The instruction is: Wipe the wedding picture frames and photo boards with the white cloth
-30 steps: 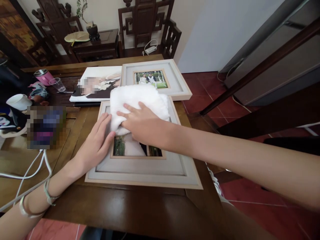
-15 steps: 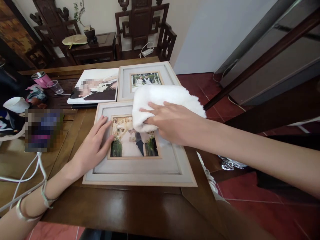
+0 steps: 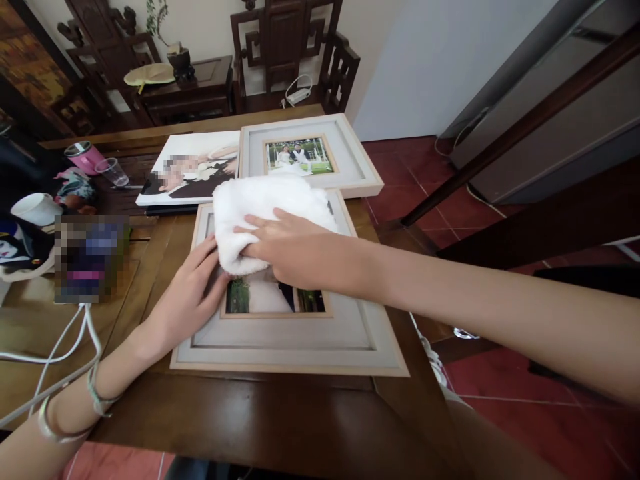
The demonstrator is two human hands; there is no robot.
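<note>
A grey photo frame [image 3: 290, 340] with a light wood rim lies flat on the dark wooden table [image 3: 250, 413]. My right hand [image 3: 295, 250] presses a fluffy white cloth [image 3: 260, 207] onto the upper left of the frame's glass, covering most of the picture. My left hand [image 3: 185, 300] lies flat with spread fingers on the frame's left border, its fingertips touching the cloth's edge.
A second grey frame [image 3: 350, 170] and an unframed photo print [image 3: 185, 167] lie behind. At the left stand a pink tumbler [image 3: 86, 157], a clear cup [image 3: 113, 171] and a white mug [image 3: 35, 208]; white cables [image 3: 60, 347] trail there. Carved wooden chairs [image 3: 290, 47] stand beyond. Red tile floor [image 3: 500, 400] lies right.
My right hand slid the cloth from the frame's upper left out to its upper right, then back to the upper left. My left hand stayed on the left border.
</note>
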